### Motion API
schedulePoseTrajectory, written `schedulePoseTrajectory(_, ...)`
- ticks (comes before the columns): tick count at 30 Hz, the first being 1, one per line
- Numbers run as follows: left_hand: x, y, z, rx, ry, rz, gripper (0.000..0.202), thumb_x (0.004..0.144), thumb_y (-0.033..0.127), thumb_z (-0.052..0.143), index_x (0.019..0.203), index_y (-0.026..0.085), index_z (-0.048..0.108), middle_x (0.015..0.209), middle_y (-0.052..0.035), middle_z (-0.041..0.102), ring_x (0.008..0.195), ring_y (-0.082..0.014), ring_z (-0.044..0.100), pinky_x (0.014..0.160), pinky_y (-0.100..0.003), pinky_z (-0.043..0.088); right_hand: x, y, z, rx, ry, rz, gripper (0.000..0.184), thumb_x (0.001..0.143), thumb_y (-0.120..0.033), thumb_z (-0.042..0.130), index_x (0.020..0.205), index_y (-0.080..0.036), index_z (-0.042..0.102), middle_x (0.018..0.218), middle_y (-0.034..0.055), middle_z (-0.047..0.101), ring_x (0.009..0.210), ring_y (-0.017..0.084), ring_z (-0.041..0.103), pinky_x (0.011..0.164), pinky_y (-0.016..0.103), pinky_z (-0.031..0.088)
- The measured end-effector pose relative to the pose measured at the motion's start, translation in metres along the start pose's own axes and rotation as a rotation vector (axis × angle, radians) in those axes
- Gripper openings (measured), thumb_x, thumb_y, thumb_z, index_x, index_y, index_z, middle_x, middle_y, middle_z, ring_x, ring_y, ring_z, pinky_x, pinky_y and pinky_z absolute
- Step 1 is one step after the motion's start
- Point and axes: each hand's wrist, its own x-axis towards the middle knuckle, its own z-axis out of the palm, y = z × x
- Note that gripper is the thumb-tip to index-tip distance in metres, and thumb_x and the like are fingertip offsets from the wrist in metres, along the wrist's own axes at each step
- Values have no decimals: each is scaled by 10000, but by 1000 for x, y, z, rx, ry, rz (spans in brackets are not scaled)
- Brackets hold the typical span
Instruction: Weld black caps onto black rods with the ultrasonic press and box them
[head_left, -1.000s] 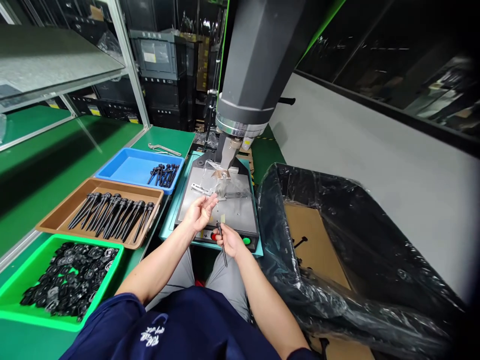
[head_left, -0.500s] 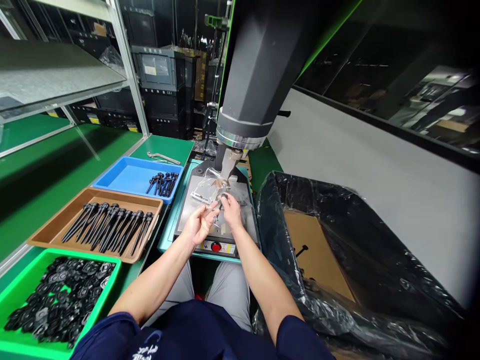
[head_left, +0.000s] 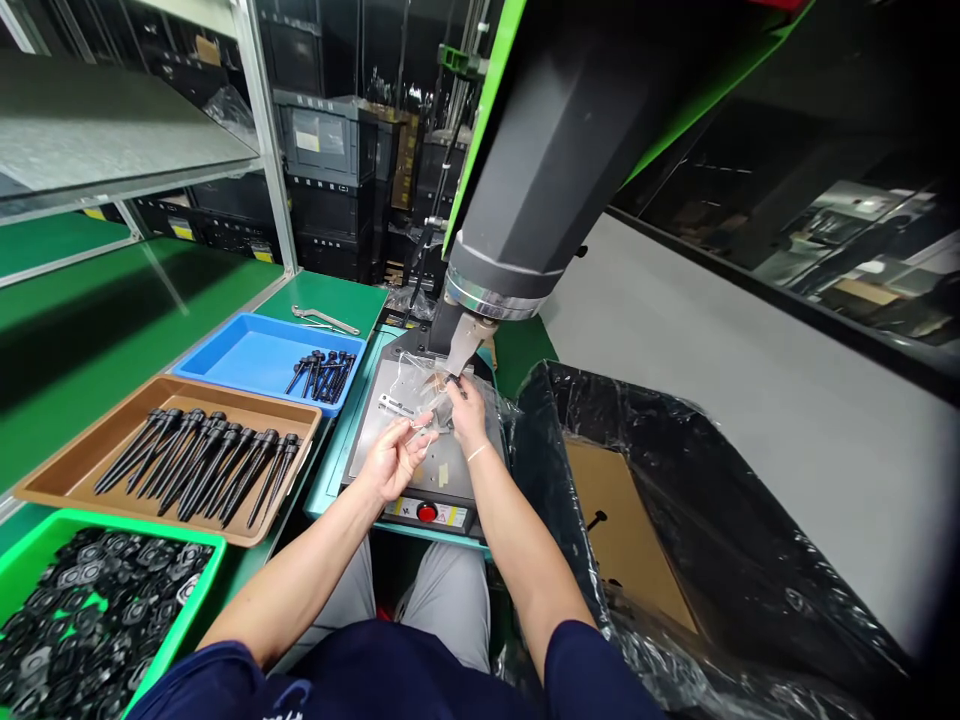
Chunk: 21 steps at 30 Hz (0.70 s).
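My right hand [head_left: 466, 412] grips a small black plastic part [head_left: 454, 381] just below the metal horn [head_left: 466, 340] of the press-like machine. Most of that part is hidden by my fingers. Lower and to the left, my left hand [head_left: 394, 458] is turned palm up, its fingers loosely curled and apart, with nothing visible in them. Clear plastic film [head_left: 411, 372] surrounds the work spot beneath the horn. Beside it, a slotted metal bracket [head_left: 396, 405] is on the grey machine plate [head_left: 369, 440].
On the left stand a blue tray [head_left: 217, 350] and a brown tray [head_left: 56, 480], both with black stems, and a green bin [head_left: 214, 570] of black parts. A wrench [head_left: 326, 319] lies behind. At right is a carton lined with black plastic [head_left: 750, 520]. A red button [head_left: 427, 512] faces me.
My right hand has moved slightly up and away from my left hand, bringing the black part closer to the horn. The camera view has shifted a little.
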Motion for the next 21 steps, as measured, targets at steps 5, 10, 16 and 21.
schedulePoseTrajectory(5,2,3,-3,35,-7,10,95,860,178,645,840,153,556,1261,-134,677,843,-216,753,568,-217,594,12,6,1,187,-65,127,464,687,-463,736,1062,-194,691,1045,58,720,981,246,652,946,397,488)
schedulePoseTrajectory(10,3,1,-5,64,13,-6,101,845,185,657,874,157,564,1299,-141,657,850,-225,753,617,-250,615,14,5,-6,222,-135,130,395,784,-460,652,1082,-205,689,1109,56,720,1074,247,645,954,381,488)
schedulePoseTrajectory(16,2,1,-7,90,42,20,160,818,200,694,899,168,559,1270,-128,674,858,-208,750,648,-245,620,13,7,-6,204,-119,115,367,753,-461,686,1015,-205,693,1068,53,726,1053,239,653,965,380,480)
schedulePoseTrajectory(21,0,3,-5,119,42,18,183,815,221,708,872,162,545,1294,-145,659,855,-203,747,622,-236,618,16,8,-4,225,-65,148,388,641,-415,779,935,-197,649,944,44,711,911,229,664,916,395,494)
